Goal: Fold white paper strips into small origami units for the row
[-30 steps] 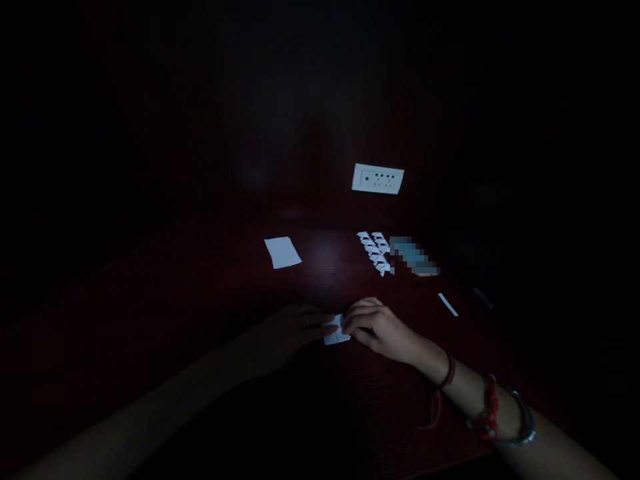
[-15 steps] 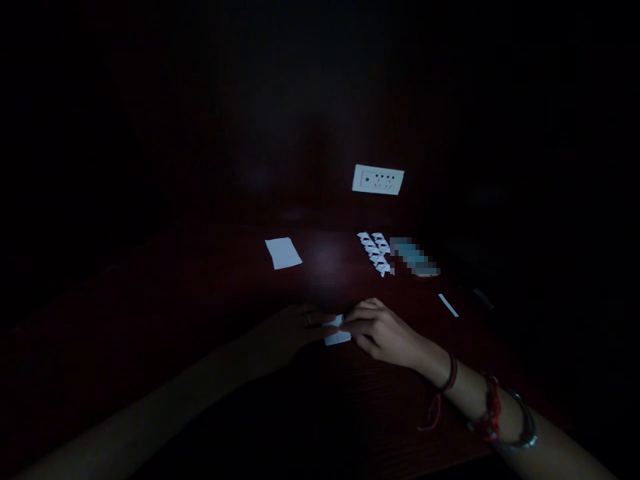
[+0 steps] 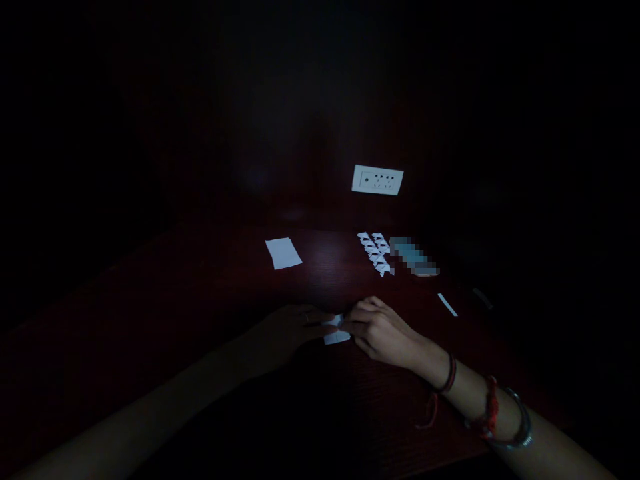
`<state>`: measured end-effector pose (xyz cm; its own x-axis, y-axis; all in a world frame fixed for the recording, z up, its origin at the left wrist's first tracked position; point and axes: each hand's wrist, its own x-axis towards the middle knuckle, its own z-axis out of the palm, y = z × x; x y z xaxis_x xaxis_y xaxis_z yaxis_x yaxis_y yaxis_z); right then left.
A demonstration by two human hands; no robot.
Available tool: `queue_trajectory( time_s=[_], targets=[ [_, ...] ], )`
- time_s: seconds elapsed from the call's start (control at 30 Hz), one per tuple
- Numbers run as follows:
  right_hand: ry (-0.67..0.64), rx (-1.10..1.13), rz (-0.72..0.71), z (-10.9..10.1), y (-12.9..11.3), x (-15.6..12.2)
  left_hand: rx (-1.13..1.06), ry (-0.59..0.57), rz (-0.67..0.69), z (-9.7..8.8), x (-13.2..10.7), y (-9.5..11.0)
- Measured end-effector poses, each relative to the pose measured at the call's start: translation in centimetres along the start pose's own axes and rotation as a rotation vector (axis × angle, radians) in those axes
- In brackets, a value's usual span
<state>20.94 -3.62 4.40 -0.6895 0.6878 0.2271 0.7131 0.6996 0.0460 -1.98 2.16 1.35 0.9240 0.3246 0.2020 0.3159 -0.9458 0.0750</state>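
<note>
Reddish table (image 3: 327, 263), dark wall (image 3: 300, 147); left hand (image 3: 285, 333), right hand (image 3: 384, 335) touching paper (image 3: 337, 336), pinch unclear.

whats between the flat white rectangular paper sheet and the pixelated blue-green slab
In the head view: two rows of small folded white paper pieces, close beside the slab, then dark red tabletop toward the sheet.

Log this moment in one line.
left hand: on small white paper piece | right hand: on same piece | rest: white rectangular paper sheet, folded white paper pieces, dark-red tabletop
</note>
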Motion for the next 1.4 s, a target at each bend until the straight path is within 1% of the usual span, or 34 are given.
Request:
queue_trajectory(
  time_s=[0.07, 0.17, 0.27, 0.4, 0.47, 0.8, 1.0, 1.17, 1.3, 1.4],
  targets=[
    [-0.003, 0.000, 0.001, 0.0, 0.0, 0.0, -0.003, 0.007, -0.005, 0.0, 0.0, -0.1],
    [-0.001, -0.003, 0.007, -0.2, 0.0, 0.0, -0.014, 0.028, 0.024, 0.5, 0.0, -0.5],
    [-0.001, 0.006, 0.012, -0.2, -0.1, 0.0, -0.015, 0.026, 0.028, 0.8, 0.0, -0.7],
    [-0.002, 0.027, 0.018, -0.2, -0.1, -0.1, -0.004, 0.006, 0.000, 0.3, 0.0, -0.3],
    [-0.001, 0.037, 0.019, -0.1, -0.1, -0.1, -0.008, 0.006, 0.009, 0.1, 0.0, -0.1],
    [0.012, 0.067, 0.021, 0.0, 0.2, -0.3, -0.011, -0.012, 0.001, 0.1, 0.0, -0.3],
    [0.022, 0.064, 0.020, 0.1, 0.2, -0.4, -0.015, 0.013, 0.028, 0.5, -0.1, -0.6],
    [0.039, 0.060, 0.048, 0.3, 0.6, -0.8, -0.028, 0.014, 0.035, 0.3, -0.3, -0.5],
    [0.088, 0.161, 0.125, 0.8, 1.3, -1.1, -0.038, 0.069, 0.045, 0.9, -0.7, -0.6],
    [0.120, 0.271, 0.125, 1.1, 1.6, -1.1, -0.025, 0.115, 0.036, 1.5, -0.8, -0.6]
  ],
)
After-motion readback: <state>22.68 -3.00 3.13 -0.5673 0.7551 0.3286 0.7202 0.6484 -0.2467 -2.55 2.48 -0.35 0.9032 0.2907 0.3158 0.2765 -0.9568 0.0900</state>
